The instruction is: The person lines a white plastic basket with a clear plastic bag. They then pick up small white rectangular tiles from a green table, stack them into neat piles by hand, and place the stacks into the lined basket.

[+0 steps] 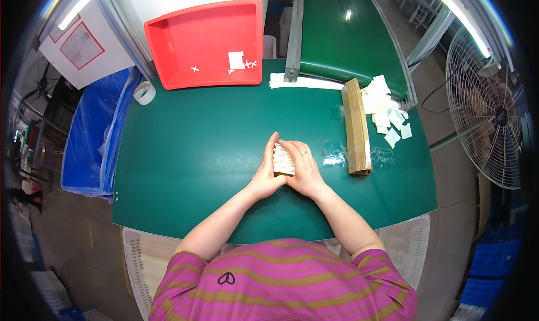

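Note:
Between my two hands, over the middle of the green table, is a stack of thin white pieces. My left hand presses along its left side, fingers pointing away from me. From the right, my right hand curls over the stack, with a ring on one finger. Both thumbs come together at the near end. White edges show side by side between the hands; the rest of the stack is covered by fingers. What exactly the pieces are I cannot make out.
A red bin at the back holds a few small white pieces. A cardboard strip is taped down at right, with flat white pieces beyond it. Behind stands a green conveyor. A tape roll and blue lined bin are left.

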`<action>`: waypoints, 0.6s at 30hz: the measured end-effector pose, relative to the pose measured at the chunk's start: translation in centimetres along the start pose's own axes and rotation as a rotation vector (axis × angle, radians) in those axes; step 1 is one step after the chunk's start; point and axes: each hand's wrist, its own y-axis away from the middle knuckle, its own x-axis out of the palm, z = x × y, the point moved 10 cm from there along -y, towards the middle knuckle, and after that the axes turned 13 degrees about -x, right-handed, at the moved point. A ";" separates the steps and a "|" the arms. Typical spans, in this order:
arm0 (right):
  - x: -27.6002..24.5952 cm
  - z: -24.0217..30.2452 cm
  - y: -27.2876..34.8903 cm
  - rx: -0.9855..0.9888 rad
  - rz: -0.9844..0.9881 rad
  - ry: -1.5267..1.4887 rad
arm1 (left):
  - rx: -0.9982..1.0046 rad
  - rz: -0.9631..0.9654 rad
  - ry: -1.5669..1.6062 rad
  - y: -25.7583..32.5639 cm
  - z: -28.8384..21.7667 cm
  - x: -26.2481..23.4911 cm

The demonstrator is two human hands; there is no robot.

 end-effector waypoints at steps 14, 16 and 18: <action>0.0 -1.0 0.6 0.052 -0.020 -0.072 | -0.050 0.027 -0.336 -0.2 -0.7 -1.0; 0.0 -1.4 0.7 0.063 -0.039 -0.077 | -0.035 0.010 -0.709 -0.4 -3.1 -1.3; 0.1 -1.6 0.7 0.103 -0.018 -0.082 | 0.056 0.007 -0.893 -0.6 -5.7 -0.4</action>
